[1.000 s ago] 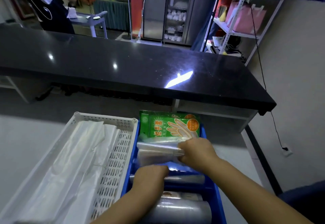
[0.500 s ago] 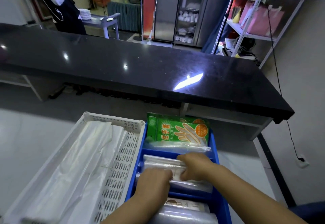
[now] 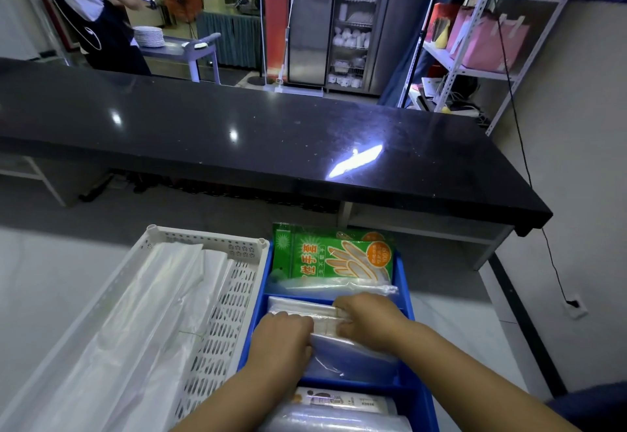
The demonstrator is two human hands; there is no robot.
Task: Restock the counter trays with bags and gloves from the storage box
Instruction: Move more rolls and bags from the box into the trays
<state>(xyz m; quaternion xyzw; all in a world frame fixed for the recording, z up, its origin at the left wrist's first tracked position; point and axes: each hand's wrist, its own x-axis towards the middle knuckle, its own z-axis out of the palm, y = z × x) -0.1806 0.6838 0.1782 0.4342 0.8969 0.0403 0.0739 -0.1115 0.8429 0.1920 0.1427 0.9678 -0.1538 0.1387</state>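
- Nearest compartment of the blue tray (image 3: 409, 299): a labelled roll of film (image 3: 339, 409), lying flat, not touched.
- Middle compartment: the clear bag pack (image 3: 342, 350) lies across it, loose film bunched at the near side.
- My left hand (image 3: 281, 336) has its fingers curled down over the pack's left end. I cannot see the fingertips, so I cannot say how deep the grip goes.
- My right hand (image 3: 369, 319) pinches the pack's pale folded top edge, with thumb and fingers closed on it.
- Judgement: the pack is being seated in its slot and is not settled yet.
- Risk: the film looks slick. If my two hands press unevenly, the stack may fan out or ride up over a divider.
- Risk: bunched film trapped underneath would leave the pack proud of the tray rim.
- Far compartment: the green glove packet (image 3: 332, 256) leans tilted against the far wall, just beyond my right hand. A push on the pack toward it could tip it out.
- Left, touching the blue tray: a white slotted basket (image 3: 234, 295) full of white bags (image 3: 135, 312), on the white table (image 3: 51, 279).
- Beyond: a black ledge (image 3: 271, 139), then another person (image 3: 91, 7) by stacked plates (image 3: 149, 36).
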